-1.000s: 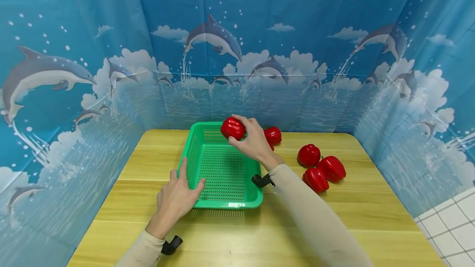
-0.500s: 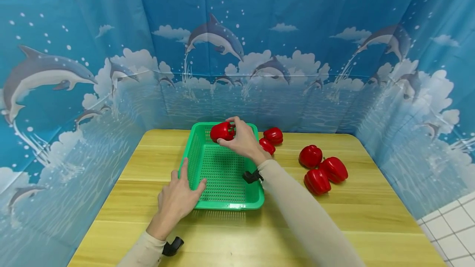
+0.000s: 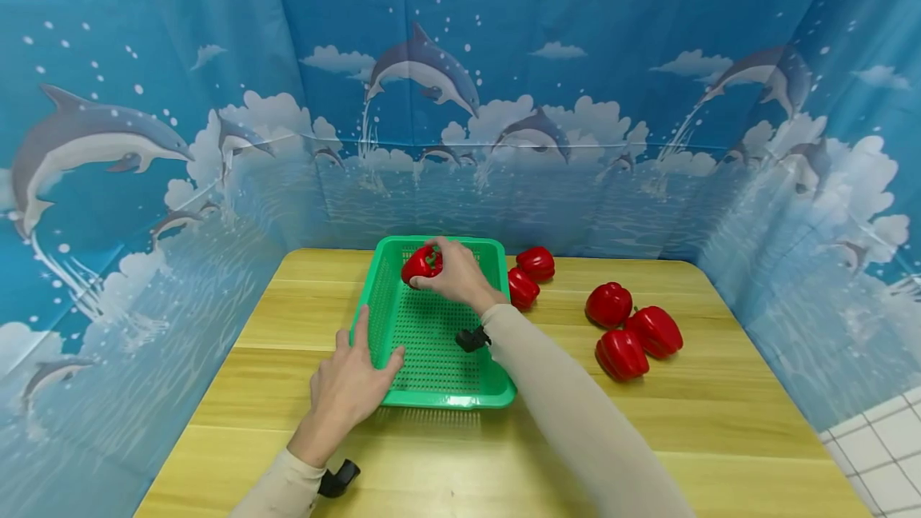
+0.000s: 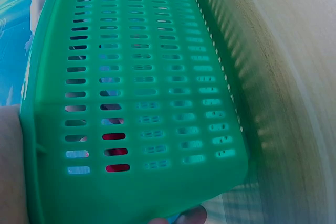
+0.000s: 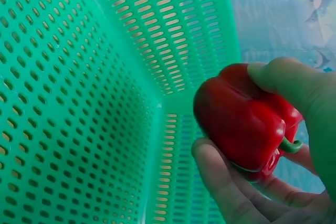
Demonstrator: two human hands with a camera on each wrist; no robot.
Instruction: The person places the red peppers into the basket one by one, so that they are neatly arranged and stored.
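Pepper (image 3: 421, 264) in the right hand (image 3: 453, 276) has come down and to the left over the last second: it was held up above the far right rim of the green basket (image 3: 435, 400), and now it sits low inside the far left corner, close to the mesh floor. In the right wrist view the fingers (image 5: 223, 182) and thumb curl round it, with the stem pointing toward the palm and the corner of the basket just beyond it, so by my reading it is about to be set down but is not yet let go. The left hand (image 3: 350, 386) has stayed put, fingers spread and fairly straight, pressing on the near left rim and steadying the basket on the table (image 3: 719, 422). Five more red peppers (image 3: 623, 326) lie on the table to the right of the basket, well apart from both hands
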